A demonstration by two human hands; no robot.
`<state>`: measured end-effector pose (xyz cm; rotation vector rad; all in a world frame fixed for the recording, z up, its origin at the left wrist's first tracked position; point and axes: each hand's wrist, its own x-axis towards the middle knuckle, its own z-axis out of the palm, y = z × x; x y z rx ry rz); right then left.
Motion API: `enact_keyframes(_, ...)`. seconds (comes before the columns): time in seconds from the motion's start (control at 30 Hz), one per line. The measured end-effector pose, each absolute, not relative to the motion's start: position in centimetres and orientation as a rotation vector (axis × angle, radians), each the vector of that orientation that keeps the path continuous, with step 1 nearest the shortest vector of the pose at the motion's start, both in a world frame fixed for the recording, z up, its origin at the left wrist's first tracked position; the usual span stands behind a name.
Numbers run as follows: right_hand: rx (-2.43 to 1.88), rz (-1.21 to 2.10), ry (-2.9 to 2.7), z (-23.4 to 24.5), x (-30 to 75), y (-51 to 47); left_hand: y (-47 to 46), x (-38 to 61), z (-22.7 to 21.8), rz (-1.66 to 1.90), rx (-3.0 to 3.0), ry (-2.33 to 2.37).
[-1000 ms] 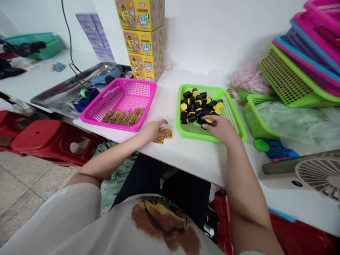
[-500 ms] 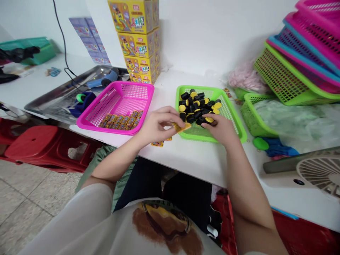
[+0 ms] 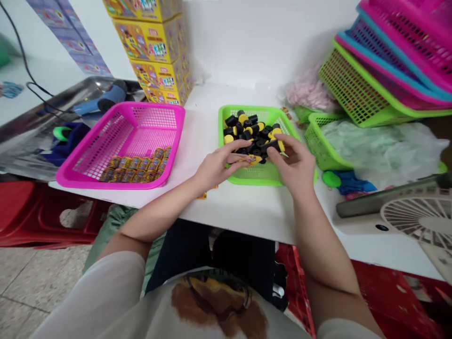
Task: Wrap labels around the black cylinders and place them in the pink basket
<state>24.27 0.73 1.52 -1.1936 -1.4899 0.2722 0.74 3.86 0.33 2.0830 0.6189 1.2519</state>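
Observation:
Over the front of the green basket, my left hand pinches a small yellow sticker. My right hand holds a black and yellow cylinder beside it, fingertips almost touching the left hand. Several more black and yellow cylinders lie heaped in that basket. To the left, the pink basket holds a row of wrapped cylinders along its near side. Another sticker peeks out on the white table under my left wrist.
Yellow boxes are stacked at the back. A metal tray with a blue heat gun is far left. Stacked baskets, a second green basket with plastic bags and a fan fill the right. Red stools stand below.
My left hand lifted a sticker off the table and carried it to the green basket. My right hand picked a cylinder out of the pile and raised it to meet the sticker.

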Motion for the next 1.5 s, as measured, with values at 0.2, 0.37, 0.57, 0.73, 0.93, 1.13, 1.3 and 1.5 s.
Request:
enact_keyframes(0.2,-1.1,0.321,-1.43,0.9,23.5,-0.1,4.4,1.2,-0.4,1.06,2.338,0.472)
enact_keyframes(0.37,-1.175,0.331,-1.469,1.6,22.9,-1.5,4.6,1.4,-0.7,1.121,2.341,0.459)
enact_keyframes(0.57,-1.158,0.361,-1.547,2.7,22.5,-1.7,4.5,1.2,-0.5,1.224,2.172,0.542)
enact_keyframes(0.73,-1.061,0.357,-1.617,2.5,22.7,-1.5,4.4,1.4,-0.7,1.304,2.006,0.588)
enact_keyframes(0.93,-0.855,0.357,-1.784,2.7,22.9,-1.6,3.5,1.3,-0.2,1.341,1.869,0.505)
enact_keyframes(1.13,-0.944,0.405,-1.7,2.3,22.5,-1.7,3.0,1.1,-0.5,1.322,1.946,0.527)
enact_keyframes(1.3,-0.958,0.426,-1.615,1.6,21.5,-1.8,2.9,1.5,-1.3,1.422,2.005,0.582)
enact_keyframes(1.5,-0.962,0.249,-1.759,1.6,20.9,-2.0,2.2,1.9,-0.3,1.541,1.831,0.534)
